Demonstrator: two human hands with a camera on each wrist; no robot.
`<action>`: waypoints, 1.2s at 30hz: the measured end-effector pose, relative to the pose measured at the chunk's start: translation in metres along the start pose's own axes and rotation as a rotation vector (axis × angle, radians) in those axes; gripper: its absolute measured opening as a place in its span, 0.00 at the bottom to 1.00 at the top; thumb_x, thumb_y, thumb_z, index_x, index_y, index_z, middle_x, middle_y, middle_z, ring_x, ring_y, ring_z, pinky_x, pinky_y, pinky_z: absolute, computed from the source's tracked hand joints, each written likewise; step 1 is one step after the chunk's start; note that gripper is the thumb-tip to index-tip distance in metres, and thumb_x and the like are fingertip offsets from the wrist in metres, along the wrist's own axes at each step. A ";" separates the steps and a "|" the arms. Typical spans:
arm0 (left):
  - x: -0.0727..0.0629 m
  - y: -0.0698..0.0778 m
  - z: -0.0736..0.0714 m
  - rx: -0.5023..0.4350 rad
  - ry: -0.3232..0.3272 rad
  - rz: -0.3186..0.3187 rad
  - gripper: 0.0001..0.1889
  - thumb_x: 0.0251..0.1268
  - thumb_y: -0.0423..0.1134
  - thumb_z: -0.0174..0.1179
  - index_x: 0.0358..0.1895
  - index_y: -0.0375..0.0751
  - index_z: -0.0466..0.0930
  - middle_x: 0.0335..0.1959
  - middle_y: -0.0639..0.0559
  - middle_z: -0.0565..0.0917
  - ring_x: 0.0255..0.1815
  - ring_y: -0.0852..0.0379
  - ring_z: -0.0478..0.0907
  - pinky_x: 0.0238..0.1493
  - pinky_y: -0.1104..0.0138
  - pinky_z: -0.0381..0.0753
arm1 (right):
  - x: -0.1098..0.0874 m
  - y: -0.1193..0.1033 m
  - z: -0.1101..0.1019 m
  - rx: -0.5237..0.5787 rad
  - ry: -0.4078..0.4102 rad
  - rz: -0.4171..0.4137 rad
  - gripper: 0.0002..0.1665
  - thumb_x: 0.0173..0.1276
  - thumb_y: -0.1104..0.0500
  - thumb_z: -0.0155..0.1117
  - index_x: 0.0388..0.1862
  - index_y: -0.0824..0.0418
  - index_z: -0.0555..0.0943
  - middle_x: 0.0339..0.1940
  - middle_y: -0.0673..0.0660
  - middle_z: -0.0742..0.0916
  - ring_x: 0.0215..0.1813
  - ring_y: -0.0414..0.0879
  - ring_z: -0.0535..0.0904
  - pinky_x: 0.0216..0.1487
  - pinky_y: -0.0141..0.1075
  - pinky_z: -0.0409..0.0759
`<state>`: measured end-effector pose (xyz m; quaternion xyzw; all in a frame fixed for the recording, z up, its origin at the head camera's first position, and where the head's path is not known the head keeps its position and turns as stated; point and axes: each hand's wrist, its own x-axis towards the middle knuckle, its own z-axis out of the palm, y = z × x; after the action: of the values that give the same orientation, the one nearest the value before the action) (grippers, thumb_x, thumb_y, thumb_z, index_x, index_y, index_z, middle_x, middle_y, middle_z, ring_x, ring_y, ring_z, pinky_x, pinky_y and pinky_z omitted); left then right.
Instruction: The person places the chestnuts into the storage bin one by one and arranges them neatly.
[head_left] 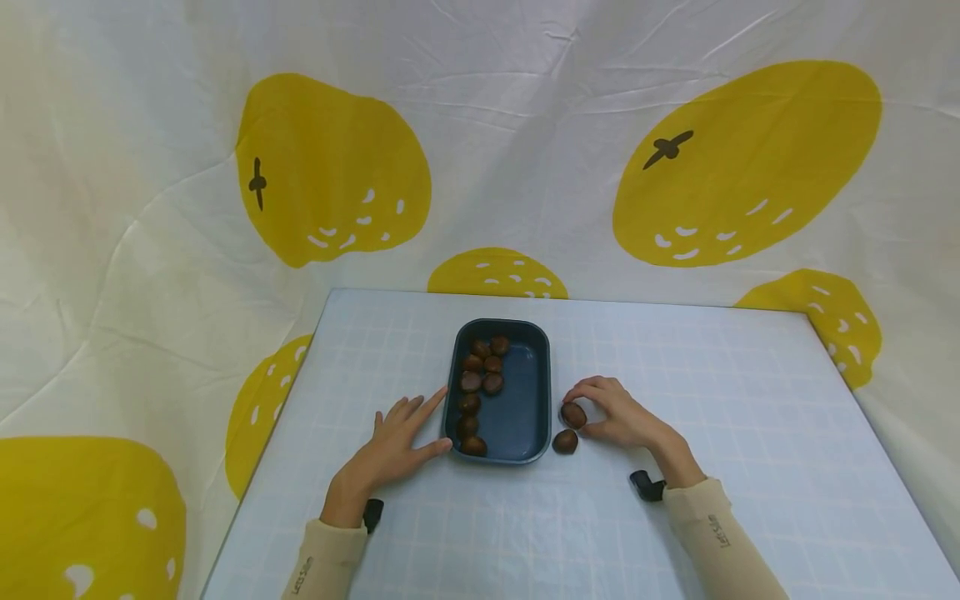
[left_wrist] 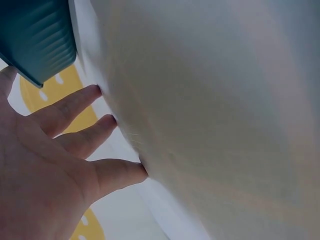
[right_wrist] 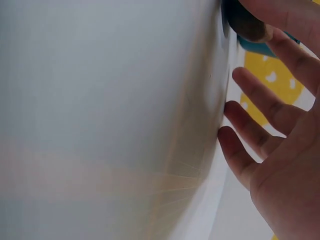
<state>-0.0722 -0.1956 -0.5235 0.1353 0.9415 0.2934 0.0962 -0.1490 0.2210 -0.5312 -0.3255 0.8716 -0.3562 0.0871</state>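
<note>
A dark blue tray (head_left: 527,417) lies on the table, with several brown chestnuts (head_left: 470,382) along its left side. My left hand (head_left: 393,446) has its fingers spread, index fingertip and thumb right at the tray's left edge; in the left wrist view its other fingertips meet the tabletop. Just right of the tray, my right hand (head_left: 617,414) pinches a chestnut (head_left: 573,415) between thumb and index finger. That chestnut (right_wrist: 245,22) shows dark at the top of the right wrist view, the other fingers being spread apart below. Another chestnut (head_left: 566,442) sits close in front of it.
The table (head_left: 750,433) has a pale checked cover. Behind and beside it hangs a white sheet (head_left: 517,167) printed with big yellow fruit. Black wrist mounts (head_left: 647,486) stick out near both cuffs.
</note>
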 end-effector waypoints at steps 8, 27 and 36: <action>0.001 -0.001 0.001 0.002 -0.003 0.001 0.44 0.61 0.77 0.50 0.79 0.78 0.44 0.77 0.39 0.60 0.78 0.33 0.48 0.65 0.26 0.37 | 0.000 0.000 0.001 0.000 0.024 -0.004 0.27 0.57 0.66 0.77 0.56 0.55 0.82 0.60 0.57 0.77 0.64 0.59 0.68 0.63 0.59 0.65; 0.000 0.000 -0.001 0.002 -0.004 0.005 0.44 0.62 0.75 0.52 0.80 0.75 0.46 0.76 0.38 0.61 0.77 0.33 0.49 0.65 0.26 0.37 | 0.015 -0.026 -0.024 0.083 0.138 -0.001 0.32 0.55 0.59 0.81 0.58 0.58 0.78 0.57 0.53 0.80 0.60 0.54 0.74 0.62 0.56 0.72; 0.001 -0.001 -0.001 -0.002 -0.005 0.006 0.44 0.63 0.74 0.53 0.79 0.77 0.45 0.76 0.38 0.60 0.77 0.32 0.48 0.64 0.26 0.36 | 0.034 -0.049 -0.029 0.125 0.125 -0.049 0.32 0.55 0.59 0.81 0.58 0.60 0.78 0.57 0.53 0.80 0.59 0.58 0.75 0.60 0.60 0.73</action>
<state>-0.0732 -0.1967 -0.5239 0.1385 0.9405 0.2944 0.0977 -0.1614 0.1895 -0.4739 -0.3178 0.8432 -0.4315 0.0440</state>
